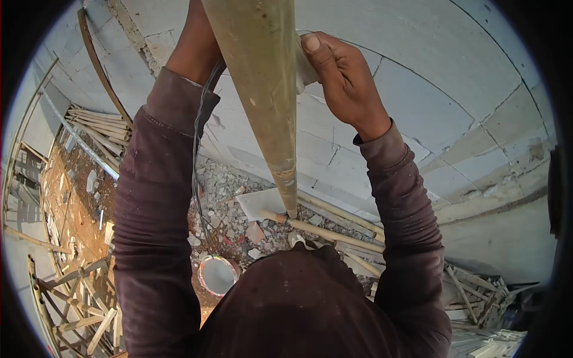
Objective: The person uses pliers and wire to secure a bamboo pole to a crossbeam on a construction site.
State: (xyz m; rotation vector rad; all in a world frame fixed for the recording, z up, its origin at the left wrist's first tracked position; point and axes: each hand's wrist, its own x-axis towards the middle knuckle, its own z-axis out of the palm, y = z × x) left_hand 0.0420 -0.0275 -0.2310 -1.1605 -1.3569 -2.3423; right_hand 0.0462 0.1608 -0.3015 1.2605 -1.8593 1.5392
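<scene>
A thick yellow-green bamboo pole stands upright before me, its foot down on the rubble. My left hand is raised on the pole's left side; its fingers are cut off by the top edge and hidden by the pole. Thin dark wire dangles along my left sleeve from near the wrist. On the other side, my right hand is closed, thumb up, on a pale grey flat piece partly behind the pole. What that piece is I cannot make out.
A grey block wall rises close ahead. Below lie broken rubble, a pale board, bamboo poles and an open round bucket. Stacked poles and loose timber lie to the left, more wood scraps at right.
</scene>
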